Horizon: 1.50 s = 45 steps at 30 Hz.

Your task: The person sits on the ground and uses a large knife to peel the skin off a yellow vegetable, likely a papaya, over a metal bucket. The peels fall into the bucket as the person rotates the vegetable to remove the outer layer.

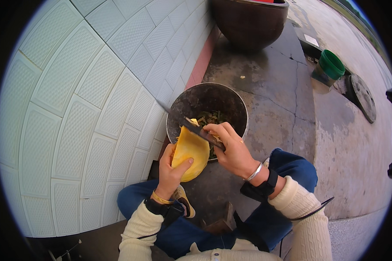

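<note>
My left hand (171,171) holds a piece of yellow-fleshed pumpkin or squash (192,155), thumb across its face. In my right hand (232,148) is a dark-bladed kitchen tool (199,131), a knife or peeler; motion blur hides which. Its blade lies across the upper edge of the yellow piece, with a pale scrap beside the blade. Both hands are over the near side of a round, dark-walled bucket (186,101). Green and brownish plant scraps (212,118) lie inside it.
A white tiled wall (98,130) rises close on the left. Beyond the bucket stands a large brown glazed vat (251,24). At the right are a green bucket (328,68) and a round lid (362,98). Cracked concrete (274,94) lies between.
</note>
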Available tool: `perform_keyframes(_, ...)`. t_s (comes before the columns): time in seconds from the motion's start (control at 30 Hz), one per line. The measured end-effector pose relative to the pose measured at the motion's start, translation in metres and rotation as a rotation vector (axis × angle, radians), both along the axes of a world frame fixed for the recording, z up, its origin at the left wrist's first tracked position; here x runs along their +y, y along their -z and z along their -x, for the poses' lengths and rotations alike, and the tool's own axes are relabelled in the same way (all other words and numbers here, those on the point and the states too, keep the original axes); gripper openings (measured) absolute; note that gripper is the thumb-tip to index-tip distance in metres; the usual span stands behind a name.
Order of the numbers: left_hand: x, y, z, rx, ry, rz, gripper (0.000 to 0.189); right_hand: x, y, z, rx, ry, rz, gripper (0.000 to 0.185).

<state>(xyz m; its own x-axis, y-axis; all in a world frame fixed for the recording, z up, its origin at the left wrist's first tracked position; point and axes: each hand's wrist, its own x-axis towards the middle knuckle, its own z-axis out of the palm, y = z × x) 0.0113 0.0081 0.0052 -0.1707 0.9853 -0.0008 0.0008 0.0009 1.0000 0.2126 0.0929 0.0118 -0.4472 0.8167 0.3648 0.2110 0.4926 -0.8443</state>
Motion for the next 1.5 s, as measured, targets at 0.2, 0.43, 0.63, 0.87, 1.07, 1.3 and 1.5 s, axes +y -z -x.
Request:
perform_keyframes(0.2,-0.001,0.007,0.001,-0.026,-0.06,0.007,0.051,-0.017,0.0,0.006,-0.25,-0.025,-0.208,0.045)
perform_keyframes(0.43,-0.009,-0.01,-0.009,-0.013,0.04,0.059,0.035,0.005,0.022,0.01,-0.361,0.069,-0.2,0.043)
perform_keyframes(0.63,-0.011,-0.014,0.005,-0.039,0.029,0.04,0.027,0.022,0.036,0.003,-0.339,0.064,0.13,0.046)
perform_keyframes(0.87,-0.01,-0.005,0.011,-0.106,-0.033,0.089,0.028,0.021,0.018,0.006,-0.093,-0.029,-0.039,0.049)
perform_keyframes(1.07,-0.009,-0.009,0.016,-0.284,-0.135,0.132,0.034,0.034,0.005,0.007,0.079,-0.055,0.442,0.024)
perform_keyframes(1.3,-0.011,-0.015,0.03,-0.401,-0.175,0.087,0.044,0.053,0.001,0.005,0.254,0.023,0.947,0.031)
perform_keyframes(1.5,-0.017,-0.011,0.039,-0.428,-0.18,0.044,0.052,0.055,0.007,0.007,0.333,0.054,0.904,0.023)
